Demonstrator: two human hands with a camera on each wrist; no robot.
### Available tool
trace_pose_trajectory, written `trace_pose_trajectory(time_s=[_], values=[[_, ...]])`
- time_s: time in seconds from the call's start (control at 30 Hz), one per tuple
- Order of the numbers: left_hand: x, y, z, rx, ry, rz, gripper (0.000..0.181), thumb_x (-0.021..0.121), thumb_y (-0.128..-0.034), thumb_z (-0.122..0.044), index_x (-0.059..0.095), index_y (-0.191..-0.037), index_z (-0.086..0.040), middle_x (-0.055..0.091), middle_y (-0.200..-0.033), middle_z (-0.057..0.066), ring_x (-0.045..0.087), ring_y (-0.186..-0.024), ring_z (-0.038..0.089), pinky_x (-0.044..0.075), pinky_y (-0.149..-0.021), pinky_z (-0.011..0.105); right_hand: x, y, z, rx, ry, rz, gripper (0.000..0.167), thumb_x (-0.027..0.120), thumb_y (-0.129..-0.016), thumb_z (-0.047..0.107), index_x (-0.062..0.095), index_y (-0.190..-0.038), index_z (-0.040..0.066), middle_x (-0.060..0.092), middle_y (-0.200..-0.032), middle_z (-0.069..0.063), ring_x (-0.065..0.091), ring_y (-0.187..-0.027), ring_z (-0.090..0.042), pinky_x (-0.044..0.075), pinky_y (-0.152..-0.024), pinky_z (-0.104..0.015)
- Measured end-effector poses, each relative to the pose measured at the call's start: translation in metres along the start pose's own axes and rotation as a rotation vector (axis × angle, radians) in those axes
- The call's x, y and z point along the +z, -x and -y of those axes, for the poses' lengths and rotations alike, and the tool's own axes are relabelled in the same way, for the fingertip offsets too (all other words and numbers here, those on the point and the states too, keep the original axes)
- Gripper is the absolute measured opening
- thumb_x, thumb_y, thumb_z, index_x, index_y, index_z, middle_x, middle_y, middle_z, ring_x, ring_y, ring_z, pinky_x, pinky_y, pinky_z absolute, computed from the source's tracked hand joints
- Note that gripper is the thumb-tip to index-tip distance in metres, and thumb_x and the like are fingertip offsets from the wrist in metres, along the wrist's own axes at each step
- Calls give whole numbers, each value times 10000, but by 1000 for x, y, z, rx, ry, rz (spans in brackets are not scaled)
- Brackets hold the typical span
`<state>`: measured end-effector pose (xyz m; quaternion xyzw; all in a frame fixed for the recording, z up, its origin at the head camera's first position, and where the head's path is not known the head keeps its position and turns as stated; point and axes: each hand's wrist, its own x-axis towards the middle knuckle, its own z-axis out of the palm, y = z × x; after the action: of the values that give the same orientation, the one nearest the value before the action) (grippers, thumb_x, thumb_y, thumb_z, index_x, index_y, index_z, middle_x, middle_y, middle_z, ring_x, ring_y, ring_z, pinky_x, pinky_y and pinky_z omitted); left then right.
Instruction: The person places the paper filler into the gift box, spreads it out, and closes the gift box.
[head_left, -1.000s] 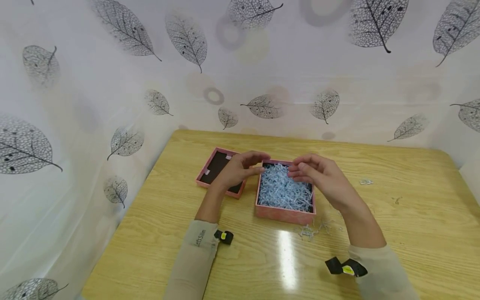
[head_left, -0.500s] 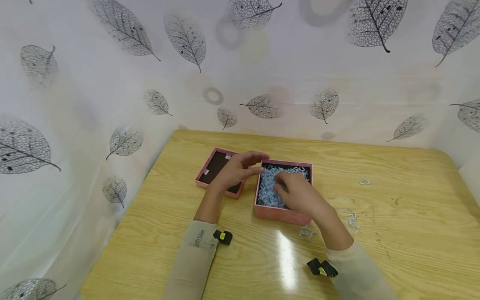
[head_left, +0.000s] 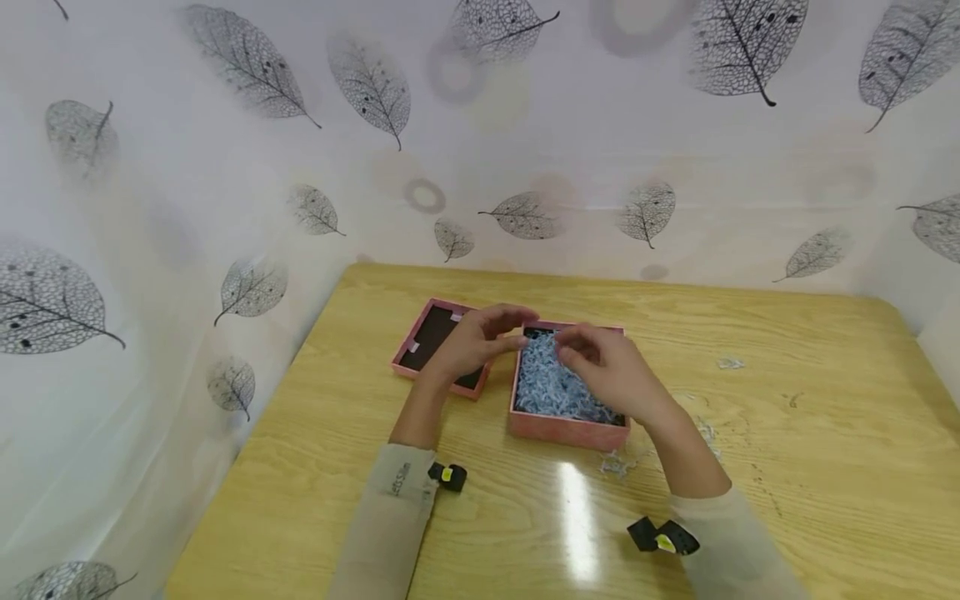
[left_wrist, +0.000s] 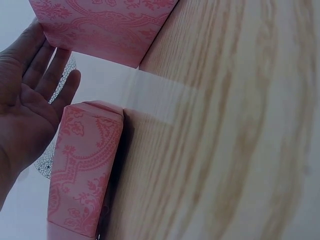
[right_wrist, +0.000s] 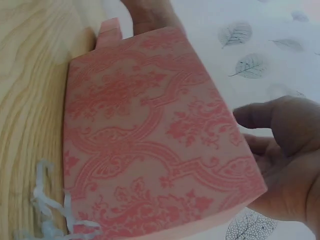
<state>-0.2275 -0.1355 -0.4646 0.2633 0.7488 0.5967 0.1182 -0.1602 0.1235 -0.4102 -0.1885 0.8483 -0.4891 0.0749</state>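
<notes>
A pink patterned box (head_left: 568,430) stands on the table, filled with pale blue shredded paper (head_left: 549,385). My left hand (head_left: 480,340) lies at the box's left side, fingers loosely extended. In the left wrist view its fingertips touch the box wall (left_wrist: 107,30). Over the right part of the paper is my right hand (head_left: 615,375), fingers loosely bent; no held thing shows in it. The right wrist view has this hand (right_wrist: 295,160) beside the upper edge of the box, partly hidden by it. Left of the box lies the pink lid (head_left: 435,337), its dark inside facing up, partly covered by my left arm.
Loose paper shreds (head_left: 615,463) lie by the box's front right corner. Another small tuft (head_left: 730,363) is farther right on the wooden table (head_left: 825,433). A leaf-patterned curtain (head_left: 570,150) closes off the back and left.
My right hand went from above the box's right edge down into the paper, then rose slightly. The paper on the right now sits lower. My left hand has stayed in place.
</notes>
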Motion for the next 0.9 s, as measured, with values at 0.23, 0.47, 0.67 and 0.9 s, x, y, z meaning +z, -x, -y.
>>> trace_pose_trajectory(time_s=[0.23, 0.47, 0.67, 0.9], values=[[1, -4, -1, 13, -7, 2, 405, 714, -1035, -182, 655, -1435, -179, 659, -1426, 2, 549, -1413, 162, 444, -1175, 513, 2, -6, 8, 219, -617, -25, 467, 405, -1142, 79, 322, -1550, -132, 433, -1511, -346, 465, -1438, -439, 404, -1209, -456], [3, -5, -1, 9, -15, 4, 410, 722, -1028, -173, 658, -1434, -169, 661, -1426, 14, 549, -1414, 172, 401, -1203, 543, 13, -13, 0, 402, -831, 55, 600, 343, -1131, 44, 37, -1594, -185, 131, -1662, -380, 207, -1579, -451, 187, -1303, -488], [1, -2, 0, 5, -20, 3, 405, 713, -1035, -179, 654, -1436, -167, 658, -1430, 13, 543, -1421, 173, 416, -1190, 546, -1, -9, 5, 348, -864, 88, 591, 324, -1136, 52, 37, -1600, -175, 139, -1671, -375, 222, -1579, -441, 203, -1299, -465], [0, 0, 0, 5, -43, -4, 405, 723, -1032, -214, 660, -1431, -195, 666, -1416, -24, 553, -1407, 147, 426, -1190, 511, -49, 13, 3, 175, -455, -69, 370, 507, -1139, 229, 509, -1377, -53, 654, -1228, -161, 689, -1094, -249, 602, -920, -293]])
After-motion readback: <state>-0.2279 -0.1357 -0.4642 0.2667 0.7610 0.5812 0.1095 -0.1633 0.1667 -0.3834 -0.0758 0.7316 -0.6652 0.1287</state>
